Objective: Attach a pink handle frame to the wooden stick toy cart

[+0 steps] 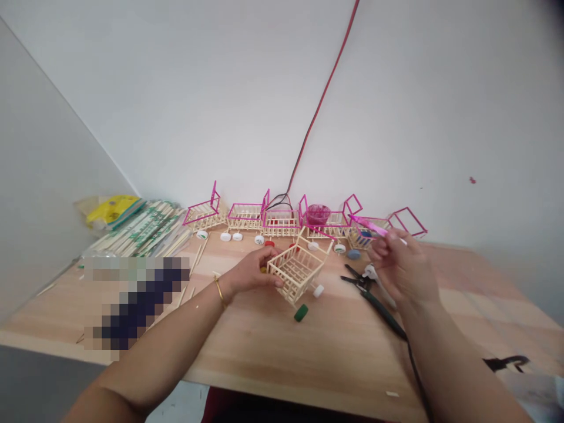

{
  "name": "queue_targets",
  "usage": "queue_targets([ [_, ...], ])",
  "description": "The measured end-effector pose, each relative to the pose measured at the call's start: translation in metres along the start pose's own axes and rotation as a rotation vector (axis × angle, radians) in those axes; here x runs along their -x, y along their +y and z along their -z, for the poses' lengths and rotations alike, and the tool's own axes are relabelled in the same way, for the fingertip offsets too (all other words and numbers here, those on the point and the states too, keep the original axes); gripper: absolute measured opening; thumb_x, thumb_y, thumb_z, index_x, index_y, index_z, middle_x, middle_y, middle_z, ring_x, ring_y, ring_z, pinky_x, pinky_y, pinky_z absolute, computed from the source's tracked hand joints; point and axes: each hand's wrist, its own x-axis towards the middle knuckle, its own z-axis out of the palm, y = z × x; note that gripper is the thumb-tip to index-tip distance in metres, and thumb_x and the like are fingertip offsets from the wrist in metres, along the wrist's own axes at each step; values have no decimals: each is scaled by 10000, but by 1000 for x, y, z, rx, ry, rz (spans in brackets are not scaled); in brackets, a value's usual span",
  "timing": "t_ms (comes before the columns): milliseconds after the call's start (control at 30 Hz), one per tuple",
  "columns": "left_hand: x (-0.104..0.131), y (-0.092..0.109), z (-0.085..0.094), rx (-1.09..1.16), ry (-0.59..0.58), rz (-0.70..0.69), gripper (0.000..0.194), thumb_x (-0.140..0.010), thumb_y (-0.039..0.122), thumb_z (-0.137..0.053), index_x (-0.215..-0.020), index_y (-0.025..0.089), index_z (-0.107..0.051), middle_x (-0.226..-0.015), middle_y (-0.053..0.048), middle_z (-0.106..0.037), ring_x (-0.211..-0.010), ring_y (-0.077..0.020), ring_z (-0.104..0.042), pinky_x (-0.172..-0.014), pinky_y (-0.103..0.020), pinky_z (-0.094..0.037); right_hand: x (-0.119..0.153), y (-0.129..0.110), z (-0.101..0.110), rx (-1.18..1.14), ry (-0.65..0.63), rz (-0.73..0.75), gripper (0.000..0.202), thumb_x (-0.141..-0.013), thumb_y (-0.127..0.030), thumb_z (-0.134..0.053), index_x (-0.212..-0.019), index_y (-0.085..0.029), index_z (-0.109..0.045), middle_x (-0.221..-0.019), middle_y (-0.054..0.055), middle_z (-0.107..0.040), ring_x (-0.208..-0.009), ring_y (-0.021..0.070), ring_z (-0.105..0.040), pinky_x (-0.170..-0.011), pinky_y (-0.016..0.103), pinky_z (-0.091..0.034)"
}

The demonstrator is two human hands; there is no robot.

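My left hand (255,273) grips the side of a small cart built from pale wooden sticks (295,267), tilted above the table. Its visible wheels look like bottle caps, one green and one white. In my right hand (399,261) is a slim pink paintbrush (372,226), held between thumb and fingers with its tip pointing left. The brush is apart from the held cart. Left of its tip, a small cup of pink paint (318,215) sits among the carts at the back.
Several similar carts with pink rims (244,216) line the wall. Cutters (355,279) and a dark-handled tool with a cord (383,314) lie near my right forearm. Bundled sticks (145,226) and a yellow bag (114,211) occupy the left. A red-and-black cable (324,94) runs down the wall.
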Motion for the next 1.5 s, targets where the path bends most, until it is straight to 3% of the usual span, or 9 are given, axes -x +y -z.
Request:
queue_targets([
  [133,1,0,-1,15,34,15,603,-523,473,-954,-855,155,-564,-915,-12,-599,-787,-136,-529,-716,-255,-420,23,6,9,90,6,48,302,-813,-476,-768,-836,-249,-571,-639,-51,-551,-556,109,-494,-501,226,-428],
  [333,1,2,0,1,59,22,629,-540,533,-936,-854,160,-539,-938,-17,-590,-790,-135,-501,-713,-249,-381,40,8,26,626,20,325,179,-899,-396,-700,-1018,-267,-669,-798,13,-692,-674,182,-643,-628,330,-522],
  [467,2,3,1,-60,66,26,628,-557,552,-924,-884,150,-570,-932,-14,-571,-818,-148,-503,-738,-256,-380,45,8,35,804,-30,402,151,-913,-355,-678,-1042,-278,-680,-830,21,-716,-703,197,-671,-621,324,-523],
  [767,3,6,0,-45,61,39,639,-552,571,-922,-883,151,-572,-994,-34,-599,-827,-151,-514,-747,-260,-385,43,3,31,971,-105,474,132,-931,-353,-648,-1038,-281,-677,-873,23,-749,-673,186,-694,-583,288,-529],
  [1000,3,5,0,-49,56,30,632,-557,574,-918,-874,155,-567,-991,-34,-601,-817,-147,-507,-757,-264,-387,42,2,27,993,-89,441,158,-934,-384,-644,-1017,-256,-683,-772,21,-737,-595,170,-668,-529,263,-508],
  [1267,4,7,-2,-61,67,39,627,-551,556,-927,-876,151,-577,-962,-21,-584,-818,-148,-503,-752,-264,-379,38,3,29,1050,-132,510,158,-943,-357,-636,-1014,-224,-683,-821,25,-757,-613,153,-679,-556,241,-510],
  [1500,4,8,-1,-56,97,30,619,-544,551,-930,-845,156,-561,-927,-7,-567,-809,-144,-500,-746,-260,-379,37,1,29,1096,-236,555,108,-937,-297,-628,-984,-211,-675,-819,36,-762,-636,164,-700,-547,242,-501],
])
